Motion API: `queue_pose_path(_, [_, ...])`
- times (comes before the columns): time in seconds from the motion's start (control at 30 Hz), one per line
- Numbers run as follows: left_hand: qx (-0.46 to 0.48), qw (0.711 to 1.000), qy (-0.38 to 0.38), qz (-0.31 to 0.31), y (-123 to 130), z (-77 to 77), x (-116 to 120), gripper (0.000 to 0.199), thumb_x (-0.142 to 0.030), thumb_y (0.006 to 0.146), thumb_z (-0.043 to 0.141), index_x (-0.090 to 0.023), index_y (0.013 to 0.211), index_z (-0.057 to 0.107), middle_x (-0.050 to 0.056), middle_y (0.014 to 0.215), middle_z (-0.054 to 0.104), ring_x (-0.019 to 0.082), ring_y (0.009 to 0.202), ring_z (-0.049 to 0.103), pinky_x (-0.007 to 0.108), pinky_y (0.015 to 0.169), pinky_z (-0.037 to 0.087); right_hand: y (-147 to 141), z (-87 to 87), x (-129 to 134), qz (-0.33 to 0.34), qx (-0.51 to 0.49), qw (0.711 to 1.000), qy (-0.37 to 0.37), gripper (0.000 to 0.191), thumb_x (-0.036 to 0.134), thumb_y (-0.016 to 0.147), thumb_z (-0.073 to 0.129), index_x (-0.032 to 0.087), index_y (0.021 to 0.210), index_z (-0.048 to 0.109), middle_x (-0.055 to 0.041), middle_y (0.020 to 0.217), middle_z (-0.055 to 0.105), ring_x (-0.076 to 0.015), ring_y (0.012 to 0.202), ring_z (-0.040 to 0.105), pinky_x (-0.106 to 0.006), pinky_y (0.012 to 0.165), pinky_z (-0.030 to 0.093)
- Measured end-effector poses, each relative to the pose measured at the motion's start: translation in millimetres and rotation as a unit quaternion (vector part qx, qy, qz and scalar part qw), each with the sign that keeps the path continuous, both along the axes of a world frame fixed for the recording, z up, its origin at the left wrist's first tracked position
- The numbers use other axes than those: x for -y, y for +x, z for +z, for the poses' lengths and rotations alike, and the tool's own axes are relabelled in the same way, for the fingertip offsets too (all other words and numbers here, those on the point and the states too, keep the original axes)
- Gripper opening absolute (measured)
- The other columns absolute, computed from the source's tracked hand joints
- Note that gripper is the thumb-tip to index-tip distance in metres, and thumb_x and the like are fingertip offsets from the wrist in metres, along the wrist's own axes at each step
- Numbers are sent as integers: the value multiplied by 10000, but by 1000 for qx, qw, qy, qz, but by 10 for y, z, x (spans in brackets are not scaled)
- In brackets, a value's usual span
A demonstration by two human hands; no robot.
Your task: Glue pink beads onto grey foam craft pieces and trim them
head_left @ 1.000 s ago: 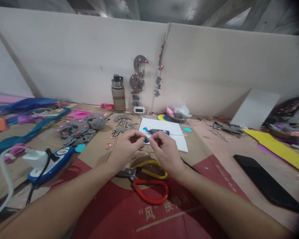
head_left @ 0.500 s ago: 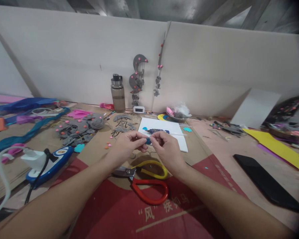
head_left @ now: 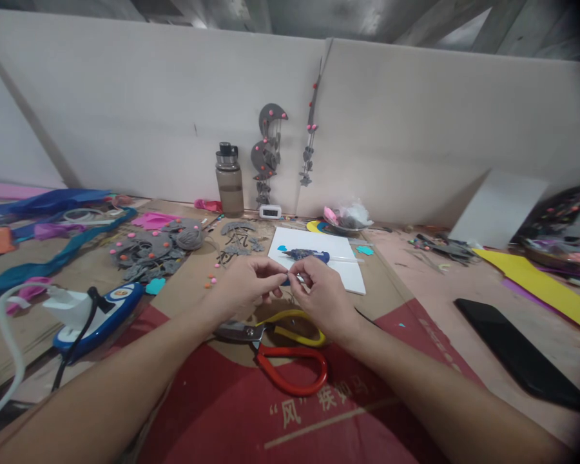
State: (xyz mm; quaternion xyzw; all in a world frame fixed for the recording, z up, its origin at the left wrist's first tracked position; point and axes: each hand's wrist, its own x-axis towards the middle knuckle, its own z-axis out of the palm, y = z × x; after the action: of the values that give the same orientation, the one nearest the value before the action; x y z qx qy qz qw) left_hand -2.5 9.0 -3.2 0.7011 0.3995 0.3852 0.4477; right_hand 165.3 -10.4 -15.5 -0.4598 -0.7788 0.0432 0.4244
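Note:
My left hand is closed in a pinch on a small blue piece, which is mostly hidden by the fingers. Fingertip to fingertip with it, my right hand is pinched too; what lies in its fingers is too small to make out. Just beyond the hands, a dark blue glue gun lies on a white board beside a blue heart-shaped piece. Below my hands rest large scissors with one red and one yellow handle, on a red and brown cardboard sheet.
Left are a blue power strip with cables, grey felt pieces and a teal flower shape. A bottle and small clock stand by the wall. On the right lie a black phone and yellow sheet.
The fingers have turned slightly around the blue piece, so less of it shows. My right fingers have curled in closer. The scissors and board have stayed in place.

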Motion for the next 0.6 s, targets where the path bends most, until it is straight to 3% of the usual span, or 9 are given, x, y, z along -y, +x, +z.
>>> queue_pose_path(0.13, [-14, 999, 22, 21, 14, 23, 25, 151, -321, 725, 601, -205, 717, 698, 36, 621, 675, 159, 528, 614, 242, 510, 474, -8, -15, 4, 15, -7, 1000, -19, 116, 244, 856, 459, 203, 804, 554, -31, 761, 564, -152, 696, 496, -268, 630, 374])
queue_pose_path(0.3, [-5, 995, 54, 87, 21, 92, 50, 127, -289, 714, 604, -212, 656, 687, 20, 585, 662, 160, 533, 612, 233, 507, 457, -11, -41, 5, 30, -68, 994, -80, 195, 291, 881, 421, 190, 1032, 494, -27, 784, 568, -150, 686, 512, -277, 641, 401])
queue_pose_path(0.43, [0, 988, 64, 140, -48, 70, -43, 141, -313, 715, 606, -197, 710, 686, 19, 589, 660, 145, 514, 600, 228, 487, 452, -34, -40, 26, 32, -44, 994, -92, 155, 263, 871, 425, 194, 950, 538, -37, 813, 585, -153, 722, 514, -284, 668, 394])
queue_pose_path(0.6, [52, 978, 52, 197, -240, -79, -355, 254, -390, 702, 628, -149, 773, 666, 42, 628, 673, 136, 509, 608, 225, 483, 457, -94, -10, 19, 50, -39, 991, -120, 164, 225, 865, 421, 191, 866, 582, -30, 820, 613, -147, 755, 528, -276, 693, 390])
